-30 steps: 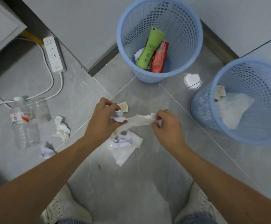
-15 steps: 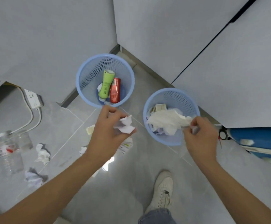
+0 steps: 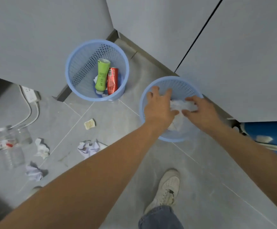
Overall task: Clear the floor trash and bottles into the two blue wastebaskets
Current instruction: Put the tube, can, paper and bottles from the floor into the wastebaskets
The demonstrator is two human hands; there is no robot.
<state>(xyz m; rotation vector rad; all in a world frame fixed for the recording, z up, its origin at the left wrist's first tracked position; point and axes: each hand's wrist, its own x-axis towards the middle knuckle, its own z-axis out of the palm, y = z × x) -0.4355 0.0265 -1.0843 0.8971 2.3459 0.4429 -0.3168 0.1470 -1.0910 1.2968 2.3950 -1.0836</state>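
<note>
Two blue wastebaskets stand in the corner. The left wastebasket [image 3: 71, 70] holds a green tube [image 3: 101, 75] and a red packet [image 3: 112, 80]. Both my hands hover over the right wastebasket [image 3: 180, 80]. My left hand [image 3: 159, 104] is palm down with fingers spread. Thumb and fingers of my right hand [image 3: 200, 111] pinch a white tissue [image 3: 182, 104] above more tissue inside. On the floor lie crumpled paper [image 3: 89, 147], a tissue wad [image 3: 42, 148], another paper ball [image 3: 34, 172], a yellowish scrap [image 3: 89, 124] and a clear plastic bottle [image 3: 10, 151].
A white power strip [image 3: 29, 94] with cables lies at the left by the wall. A blue object [image 3: 270, 134] sits at the right edge. My white shoe [image 3: 165, 189] stands below the right wastebasket. Grey panels close off the back.
Both hands rose from the floor and swung right over the right wastebasket. My left hand's fingers have spread apart, and the paper it pinched no longer shows.
</note>
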